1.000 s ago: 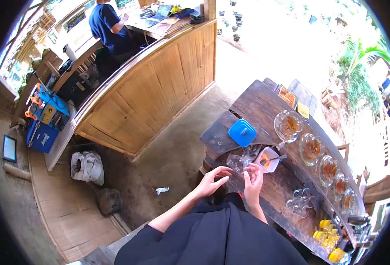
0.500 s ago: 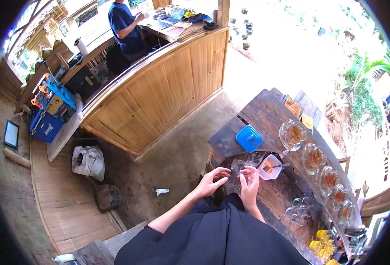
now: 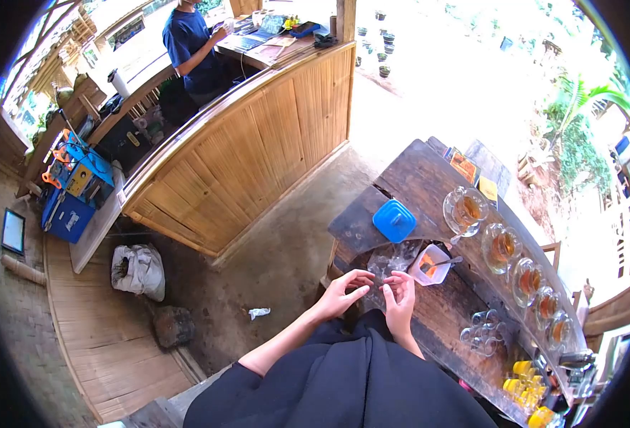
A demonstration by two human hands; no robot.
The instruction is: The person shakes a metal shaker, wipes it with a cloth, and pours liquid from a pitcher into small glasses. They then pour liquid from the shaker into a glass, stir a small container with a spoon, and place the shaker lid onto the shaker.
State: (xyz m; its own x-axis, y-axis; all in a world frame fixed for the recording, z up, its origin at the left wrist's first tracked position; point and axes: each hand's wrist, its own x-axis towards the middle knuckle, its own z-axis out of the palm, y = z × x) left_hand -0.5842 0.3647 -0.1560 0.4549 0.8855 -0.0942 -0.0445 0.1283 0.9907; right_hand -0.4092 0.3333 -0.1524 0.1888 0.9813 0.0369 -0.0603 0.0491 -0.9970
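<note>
My left hand (image 3: 341,294) is raised at the near edge of the wooden table, fingers curved and apart, with nothing visible in it. Close to its right, my right hand (image 3: 400,298) faces it with bent, parted fingers. The two hands do not touch. Just beyond them lies a crumpled clear plastic bag (image 3: 386,261). A white tub (image 3: 423,269) with orange contents and a spoon (image 3: 446,263) stands beside the bag, just past my right hand. The blue lid (image 3: 394,221) rests farther back on the table.
Several glasses of amber drink on saucers (image 3: 501,247) line the curved counter (image 3: 436,178). Empty glasses (image 3: 480,338) and yellow-topped glasses (image 3: 522,385) stand at the lower right. A person (image 3: 192,53) is behind the wooden partition (image 3: 258,150). A white sack (image 3: 141,269) is on the left.
The view has shifted slightly, moving the room and table a little left in the frame. My right hand has come slightly closer to my left. Both hands keep nearly the same curved pose.
</note>
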